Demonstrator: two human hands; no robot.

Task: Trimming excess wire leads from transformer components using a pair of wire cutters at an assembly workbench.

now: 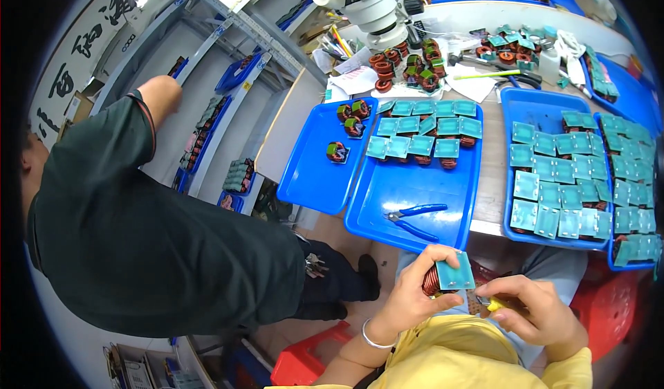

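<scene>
My left hand point(420, 286), wearing a bracelet, grips a copper-wound coil point(430, 281) mounted on a square green board point(454, 271). The board is tilted toward me. In my right hand point(538, 311), just beside the board, is a small yellow tool point(494, 304) held between thumb and fingers. Its kind is mostly hidden by the fingers. Blue-handled cutters point(417, 220) lie in the blue tray point(380, 200) ahead of my hands. Several coils with green boards facing up point(408, 125) stand in rows at that tray's far end.
Left of it, a blue tray point(304, 174) holds several coils with green cores. Filled trays point(508, 112) stand to the right. A microscope point(373, 8), loose coils point(384, 71) and pliers point(526, 78) occupy the back. Another person point(166, 244) stands close on my left, before shelves point(200, 123).
</scene>
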